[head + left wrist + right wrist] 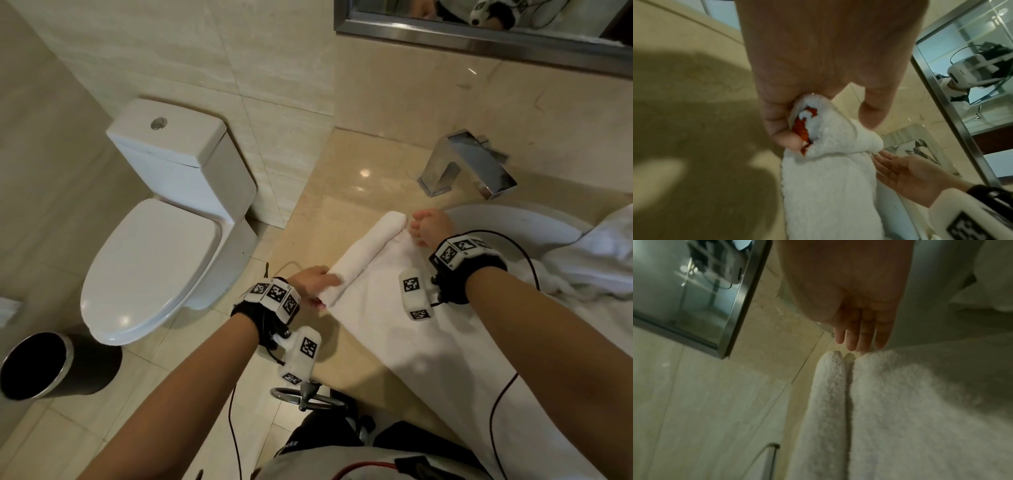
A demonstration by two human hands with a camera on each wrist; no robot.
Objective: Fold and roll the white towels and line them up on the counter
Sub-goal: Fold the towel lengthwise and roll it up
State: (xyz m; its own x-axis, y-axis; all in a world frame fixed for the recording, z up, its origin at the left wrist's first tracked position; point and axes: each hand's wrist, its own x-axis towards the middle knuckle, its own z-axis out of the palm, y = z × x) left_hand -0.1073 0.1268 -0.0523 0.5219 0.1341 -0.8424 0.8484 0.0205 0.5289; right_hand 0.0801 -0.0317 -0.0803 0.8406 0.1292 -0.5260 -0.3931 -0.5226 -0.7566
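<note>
Counter: one towel part-rolled; left hand grip pinches roll end, right hand flat.

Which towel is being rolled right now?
On the beige counter left of the sink, a white towel lies flat, its far edge rolled tight. Both hands work that roll, unlike the crumpled towel heaped at the sink's right.

A white fluffy towel lies flat on the tan counter, hanging off the near edge. Its far end is rolled into a tube (a small roll). A second white towel sits in a messy heap, maybe partly in the sink, though that part is hard to see.
</note>
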